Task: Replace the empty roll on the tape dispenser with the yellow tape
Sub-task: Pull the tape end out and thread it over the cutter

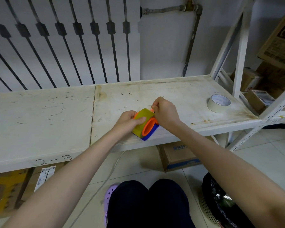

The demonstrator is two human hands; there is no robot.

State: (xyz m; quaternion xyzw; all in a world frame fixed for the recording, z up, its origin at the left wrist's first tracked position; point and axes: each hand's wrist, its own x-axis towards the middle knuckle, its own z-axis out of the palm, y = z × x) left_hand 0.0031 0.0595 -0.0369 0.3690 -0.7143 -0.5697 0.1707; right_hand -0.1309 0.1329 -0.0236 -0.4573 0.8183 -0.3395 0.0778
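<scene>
Now I see the left hand [131, 120] clamping the yellow tape [142, 120] on the tape dispenser [149, 129] at frame centre, steadying it, I judge, so the right hand [164, 111] can pinch closed on the tape's free end. A pale roll [218, 103] sits right on the shelf [39, 112].

So the bench [56, 112] is a white shelf-type surface, pretty beat up: scuffs and dark scratch marks all over the left half, rusty brown stains along the back edge and near the right front edge. A seam runs front to back about a third of the way in from the left. "2-3" is handwritten on the front lip, left side. Sitting on it: a tape dispenser [150, 134] with a blue base right at the front edge, roughly mid-bench, and a whitish tape roll [218, 103] lying flat near the right end.
</scene>
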